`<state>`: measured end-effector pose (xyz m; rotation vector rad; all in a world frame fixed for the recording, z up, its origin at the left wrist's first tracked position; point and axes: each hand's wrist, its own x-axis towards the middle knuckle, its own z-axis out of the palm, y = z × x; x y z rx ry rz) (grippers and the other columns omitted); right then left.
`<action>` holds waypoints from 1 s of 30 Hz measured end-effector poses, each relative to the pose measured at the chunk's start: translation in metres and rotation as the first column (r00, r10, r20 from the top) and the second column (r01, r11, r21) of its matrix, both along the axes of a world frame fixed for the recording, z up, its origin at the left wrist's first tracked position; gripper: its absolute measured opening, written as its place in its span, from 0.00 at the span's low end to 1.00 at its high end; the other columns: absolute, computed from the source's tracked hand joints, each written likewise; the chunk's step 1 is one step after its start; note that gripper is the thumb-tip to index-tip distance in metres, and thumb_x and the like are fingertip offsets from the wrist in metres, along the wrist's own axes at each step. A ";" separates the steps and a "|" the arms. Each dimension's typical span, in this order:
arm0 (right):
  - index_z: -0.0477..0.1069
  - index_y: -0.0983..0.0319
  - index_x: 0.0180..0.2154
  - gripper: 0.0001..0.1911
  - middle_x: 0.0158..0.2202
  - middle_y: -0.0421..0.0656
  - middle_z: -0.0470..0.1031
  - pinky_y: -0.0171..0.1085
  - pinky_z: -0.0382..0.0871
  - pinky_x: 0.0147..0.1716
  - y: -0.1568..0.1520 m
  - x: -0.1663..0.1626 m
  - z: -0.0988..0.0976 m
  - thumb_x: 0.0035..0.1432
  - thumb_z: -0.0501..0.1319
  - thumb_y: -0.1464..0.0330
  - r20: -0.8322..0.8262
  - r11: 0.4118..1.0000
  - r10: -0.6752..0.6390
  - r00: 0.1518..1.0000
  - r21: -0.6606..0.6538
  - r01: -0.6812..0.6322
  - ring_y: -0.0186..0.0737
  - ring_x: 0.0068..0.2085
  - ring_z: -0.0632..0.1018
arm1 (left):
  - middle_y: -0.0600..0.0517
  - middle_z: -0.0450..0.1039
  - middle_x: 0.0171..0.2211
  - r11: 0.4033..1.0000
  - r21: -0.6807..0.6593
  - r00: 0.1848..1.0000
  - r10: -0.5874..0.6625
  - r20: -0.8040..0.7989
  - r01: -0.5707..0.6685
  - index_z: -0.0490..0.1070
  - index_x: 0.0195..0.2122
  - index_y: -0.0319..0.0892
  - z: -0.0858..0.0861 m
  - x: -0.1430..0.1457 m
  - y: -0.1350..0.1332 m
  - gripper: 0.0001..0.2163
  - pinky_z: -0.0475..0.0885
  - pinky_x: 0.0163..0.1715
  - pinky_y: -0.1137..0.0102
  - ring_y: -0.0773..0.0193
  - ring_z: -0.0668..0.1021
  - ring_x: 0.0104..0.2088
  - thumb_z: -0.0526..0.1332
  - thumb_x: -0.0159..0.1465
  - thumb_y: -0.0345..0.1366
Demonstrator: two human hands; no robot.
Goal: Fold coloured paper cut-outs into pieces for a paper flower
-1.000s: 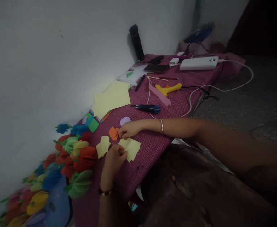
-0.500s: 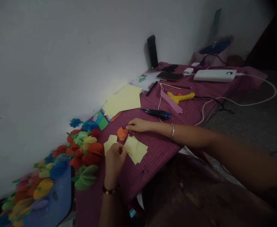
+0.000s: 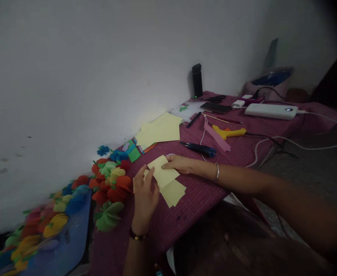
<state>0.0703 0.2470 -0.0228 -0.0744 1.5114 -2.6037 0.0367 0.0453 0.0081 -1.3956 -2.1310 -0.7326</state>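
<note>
A pale yellow paper square (image 3: 163, 174) is pinched between the thumb and fingers of my right hand (image 3: 178, 164), raised slightly above the table. My left hand (image 3: 147, 193) is at the sheet's left edge with its fingers apart; whether a fingertip touches the paper I cannot tell. Below the held square lies a small stack of yellow paper squares (image 3: 174, 193). More yellow paper shows partly behind my left fingers. A bit of light purple paper (image 3: 170, 155) peeks out beyond my right fingers.
Colourful paper flowers (image 3: 110, 184) crowd the table's left end, more on a blue board (image 3: 76, 234). Beyond my hands are large yellow sheets (image 3: 159, 132), a box cutter (image 3: 199, 148), a pink paper strip (image 3: 217, 137), a yellow glue gun (image 3: 228, 133) and a white power bank (image 3: 272, 111) with cables.
My right hand has picked up a yellow paper square. My left hand's fingers have spread from a closed pose. The orange paper pieces are no longer visible. The camera view has shifted.
</note>
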 end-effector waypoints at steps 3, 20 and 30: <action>0.73 0.68 0.36 0.14 0.29 0.43 0.79 0.31 0.72 0.27 -0.003 0.002 0.004 0.44 0.68 0.71 0.055 1.000 -0.013 0.998 -0.023 0.015 0.32 0.25 0.77 | 0.47 0.65 0.54 0.992 0.063 0.993 -0.113 0.014 0.112 0.75 0.42 0.48 0.001 0.006 0.002 0.11 0.64 0.53 0.55 0.53 0.67 0.55 0.62 0.58 0.30; 0.73 0.67 0.35 0.09 0.31 0.44 0.77 0.32 0.75 0.29 -0.016 -0.001 0.005 0.48 0.61 0.72 -0.078 0.987 -0.162 0.984 -0.023 0.161 0.33 0.29 0.77 | 0.55 0.68 0.26 0.876 0.359 0.756 0.009 0.654 -0.321 0.69 0.23 0.42 -0.010 -0.003 0.008 0.09 0.65 0.33 0.72 0.66 0.71 0.31 0.65 0.54 0.40; 0.74 0.67 0.37 0.11 0.31 0.45 0.78 0.30 0.73 0.26 -0.016 -0.001 0.000 0.51 0.61 0.69 -0.111 0.988 -0.145 0.983 0.029 0.149 0.33 0.29 0.77 | 0.55 0.69 0.23 0.854 0.379 0.699 -0.025 0.714 -0.357 0.71 0.23 0.41 -0.016 -0.006 0.009 0.10 0.64 0.28 0.73 0.67 0.69 0.26 0.66 0.52 0.42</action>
